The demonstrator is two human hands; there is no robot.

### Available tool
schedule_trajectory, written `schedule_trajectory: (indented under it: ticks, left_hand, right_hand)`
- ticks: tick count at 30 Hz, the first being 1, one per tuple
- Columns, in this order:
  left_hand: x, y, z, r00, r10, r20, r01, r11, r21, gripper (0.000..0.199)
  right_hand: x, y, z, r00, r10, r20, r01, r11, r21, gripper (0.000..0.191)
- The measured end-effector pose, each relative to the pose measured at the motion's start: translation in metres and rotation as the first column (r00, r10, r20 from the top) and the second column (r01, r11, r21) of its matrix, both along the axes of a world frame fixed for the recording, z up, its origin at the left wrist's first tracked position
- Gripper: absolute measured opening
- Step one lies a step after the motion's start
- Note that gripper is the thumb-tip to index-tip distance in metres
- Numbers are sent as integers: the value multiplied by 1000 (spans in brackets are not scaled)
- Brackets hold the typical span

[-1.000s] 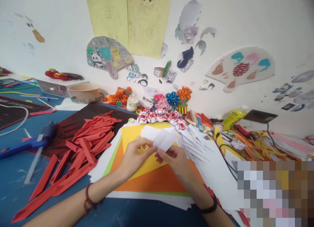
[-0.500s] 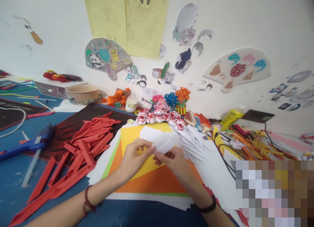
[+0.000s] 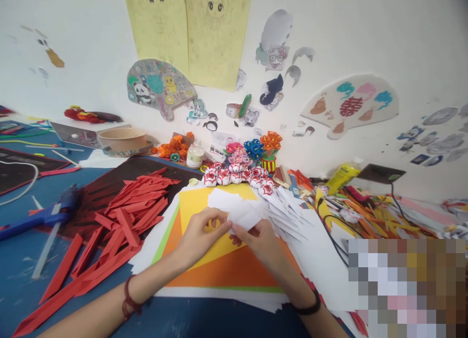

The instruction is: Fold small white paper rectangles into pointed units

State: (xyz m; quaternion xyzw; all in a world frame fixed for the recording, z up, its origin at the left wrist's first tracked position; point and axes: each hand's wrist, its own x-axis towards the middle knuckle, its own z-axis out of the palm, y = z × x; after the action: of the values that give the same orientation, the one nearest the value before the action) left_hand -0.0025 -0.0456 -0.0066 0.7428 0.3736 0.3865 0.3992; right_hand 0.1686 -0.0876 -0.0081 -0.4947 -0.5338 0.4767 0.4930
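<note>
A small folded piece of white paper (image 3: 247,216) is held up over the stack of coloured sheets. My left hand (image 3: 204,233) has its thumb and forefinger pinched at the paper's left corner. My right hand (image 3: 260,240) grips the lower edge with the thumb in front; its other fingers are partly hidden behind the paper. Under both hands lie a yellow sheet (image 3: 190,206) and an orange sheet (image 3: 226,272). Another white paper piece (image 3: 221,199) rests on the yellow sheet, just behind the held one.
Folded red paper strips (image 3: 135,206) are heaped at the left, beside a blue glue gun (image 3: 58,211). White paper strips (image 3: 288,211) fan out at the right. Red-and-white paper pieces (image 3: 237,174) and a flower pot (image 3: 269,163) line the back. A black cable (image 3: 331,230) runs at the right.
The held paper has tilted slightly, its right side lower than before. Both hands stay in nearly the same place, still at its edges.
</note>
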Motion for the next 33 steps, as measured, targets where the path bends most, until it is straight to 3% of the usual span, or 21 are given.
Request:
schedule_trajectory:
  ticks: [8,14,18,26,33]
  left_hand:
    - [-2,1,6,998,-63,1,63,998,-2,27]
    - [-3,0,10,991,-113,65,120,985,-123,32]
    - [-2,1,7,993,-101,57,107,988,-114,34]
    - [2,-2,-7,981,-193,21,193,968,-161,37]
    - [3,-4,-6,988,-142,-63,136,987,-88,35]
  right_hand:
    - [1,-2,-1,999,33,27,-33,999,6,22]
    - [1,-2,-1,998,27,60,-29,999,29,22]
    - [0,-3,0,998,14,68,-15,1000,5,22]
    - [7,1,-1,988,-67,139,60,997,55,23]
    - [4,-1,-2,969,-102,224,90,994,64,23]
